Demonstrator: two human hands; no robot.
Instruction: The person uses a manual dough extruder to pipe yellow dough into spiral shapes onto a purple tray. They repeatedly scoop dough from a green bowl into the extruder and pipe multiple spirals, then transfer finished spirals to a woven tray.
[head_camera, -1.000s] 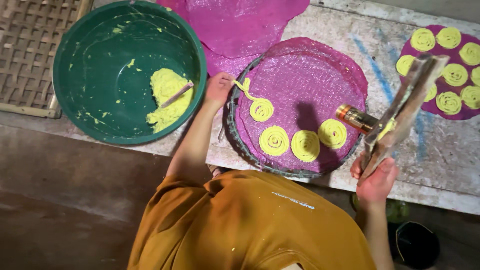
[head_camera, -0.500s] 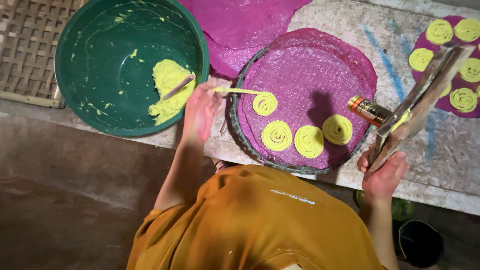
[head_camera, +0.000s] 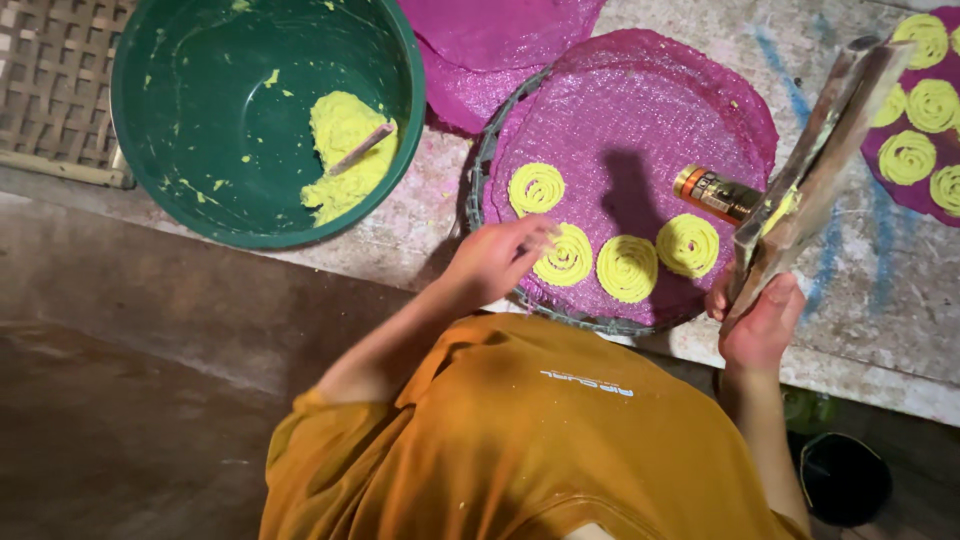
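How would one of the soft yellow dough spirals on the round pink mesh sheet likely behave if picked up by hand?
The yellow dough spiral would probably sag and break apart, since it is a thin coiled strand. It is likely sticky: similar dough smears the green plastic bowl. The left hand hovers near one.

Upper left: woven mat. Top centre: spare pink mesh sheets. Lower right: dark round container on floor.

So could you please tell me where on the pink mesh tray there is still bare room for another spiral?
The pink mesh tray is bare across its far half, beyond the yellow spirals. The near edge is crowded: four spirals, the left hand and the wooden press in the right hand.
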